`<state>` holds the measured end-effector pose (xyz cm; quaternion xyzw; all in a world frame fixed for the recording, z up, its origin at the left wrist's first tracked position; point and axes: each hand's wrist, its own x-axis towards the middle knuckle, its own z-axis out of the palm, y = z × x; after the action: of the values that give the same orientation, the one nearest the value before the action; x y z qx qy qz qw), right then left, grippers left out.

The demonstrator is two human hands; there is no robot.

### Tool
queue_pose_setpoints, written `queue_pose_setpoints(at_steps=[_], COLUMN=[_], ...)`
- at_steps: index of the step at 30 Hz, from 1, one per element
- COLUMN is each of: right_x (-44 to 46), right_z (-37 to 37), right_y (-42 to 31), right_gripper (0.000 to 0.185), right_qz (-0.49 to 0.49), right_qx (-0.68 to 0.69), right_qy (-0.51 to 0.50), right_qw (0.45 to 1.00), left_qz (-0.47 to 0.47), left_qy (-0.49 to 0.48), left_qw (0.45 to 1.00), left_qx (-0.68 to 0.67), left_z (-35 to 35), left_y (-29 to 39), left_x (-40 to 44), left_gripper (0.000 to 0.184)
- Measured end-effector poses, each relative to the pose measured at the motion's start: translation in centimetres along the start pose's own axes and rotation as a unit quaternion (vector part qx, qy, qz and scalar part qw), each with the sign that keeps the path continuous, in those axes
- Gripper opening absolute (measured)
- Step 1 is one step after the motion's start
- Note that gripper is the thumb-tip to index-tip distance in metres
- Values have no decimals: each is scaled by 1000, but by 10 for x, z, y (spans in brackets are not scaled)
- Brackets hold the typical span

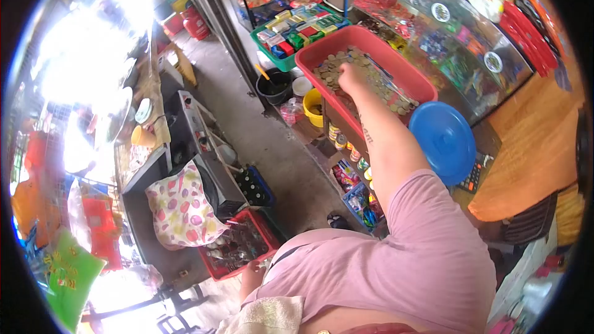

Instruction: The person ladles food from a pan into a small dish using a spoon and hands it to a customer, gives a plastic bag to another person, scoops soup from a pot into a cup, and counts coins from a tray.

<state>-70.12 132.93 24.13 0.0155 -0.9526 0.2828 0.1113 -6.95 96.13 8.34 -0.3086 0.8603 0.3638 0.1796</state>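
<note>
My right hand (351, 79) reaches into a red plastic basin (405, 83) that holds many loose coins (377, 83) and a few pen-like sticks. Its fingers are curled down together over the coins at the basin's left part; whatever is between the fingertips is hidden. Low in the view, my left hand (252, 274) is partly visible beside my body, near a red crate (272, 246) of glass bottles. Its fingers are mostly hidden, so their pose is unclear. A blue round lid (442, 142) leans by the basin's near right end.
Behind the basin stands a glass display case (470, 55) with packaged goods. A green basket (284, 62) of small packs is beside it. Below are a yellow bucket (314, 108), a black pot (274, 86) and shelved cans. A calculator (476, 172) lies partly under the lid.
</note>
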Motion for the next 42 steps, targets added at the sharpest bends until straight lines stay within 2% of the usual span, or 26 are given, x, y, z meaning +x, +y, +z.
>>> queue_pose_setpoints(at_steps=[3, 6, 10, 13, 16, 17, 18, 19, 20, 21, 22, 23, 24, 25, 26, 27, 28, 29, 31, 32, 35, 36, 39, 40, 42], right_x=[9, 2, 1, 22, 16, -3, -6, -37, -73, -105, -136, -174, -208, -241, -273, -295, -310, -322, -342, -348, -356, -357, -361, -363, -369], right_z=[10, 12, 10, 10, -24, -48, -36, -53, -58, -52, -34, -37, -22, 0, 11, 10, -10, -13, -3, -3, -9, -14, -18, -17, -1], right_y=[6, -2, -2, 0, -35, -65, -76, -104, -132, -149, -161, -173, -178, -177, -176, -177, -182, -181, -167, -164, -158, -157, -152, -150, -140], right_gripper=[32, 33, 27, 23, 21, 20, 18, 17, 15, 15, 13, 10, 10, 12, 14, 15, 17, 20, 26, 27, 29, 29, 26, 24, 23], right_qz=[17, 15, 10, 51, 24, 6, -50, -92, -79, -139, -201, -251, -259, -312, -329, -353, -342, -365, -363, -345, -298, -285, -232, -211, -231], right_qx=[-143, -156, -162, -57, 96, 110, 162, 243, 341, 344, 343, 331, 313, 285, 223, 182, 159, 159, 219, 229, 253, 257, 273, 280, 277], right_qy=[-108, -80, -61, -6, 39, 53, 82, 40, -2, -25, -96, -172, -286, -325, -379, -445, -511, -537, -554, -549, -541, -543, -569, -579, -563], right_qw=[984, 984, 985, 997, 994, 992, 982, 965, 937, 928, 913, 893, 868, 846, 836, 803, 772, 744, 716, 726, 745, 747, 740, 736, 744], left_qz=[-62, -128, -135, -118, -84, -65, -42, -17, 13, 44, 31, 17, 33, 49, 112, 175, 199, 224, 202, 271, 282, 262, 269, 294, 303], left_qy=[-10, -54, -46, -27, 1, 21, 44, 66, 82, 93, 112, 131, 127, 123, 114, 105, 88, 71, 17, -13, 26, 37, 24, 47, 46], left_qw=[998, 990, 990, 993, 996, 997, 997, 995, 987, 972, 970, 967, 959, 949, 955, 955, 955, 953, 957, 931, 950, 947, 950, 947, 946], left_qx=[22, 0, -8, -12, -14, -23, -42, -70, -140, -209, -214, -219, -252, -286, -251, -216, -202, -190, -208, -244, -132, -181, -157, -121, -107], left_z=[32, 65, 75, 76, 71, 69, 66, 64, 59, 53, 35, 1, -15, -32, -44, -53, -59, -65, -71, -74, -64, -60, -55, -55, -52], left_y=[-42, -95, -113, -118, -124, -128, -130, -132, -126, -118, -74, 13, 53, 93, 119, 141, 156, 171, 195, 216, 206, 211, 198, 199, 189], left_x=[-16, -31, -53, -56, -55, -52, -45, -36, -18, 1, -2, -15, -19, -23, -19, -15, -17, -19, -30, -40, -32, -34, -25, -27, -25], left_gripper=[51, 49, 48, 47, 47, 47, 47, 47, 49, 52, 56, 61, 62, 64, 63, 62, 60, 59, 56, 43, 31, 17, 14, 9, 8])
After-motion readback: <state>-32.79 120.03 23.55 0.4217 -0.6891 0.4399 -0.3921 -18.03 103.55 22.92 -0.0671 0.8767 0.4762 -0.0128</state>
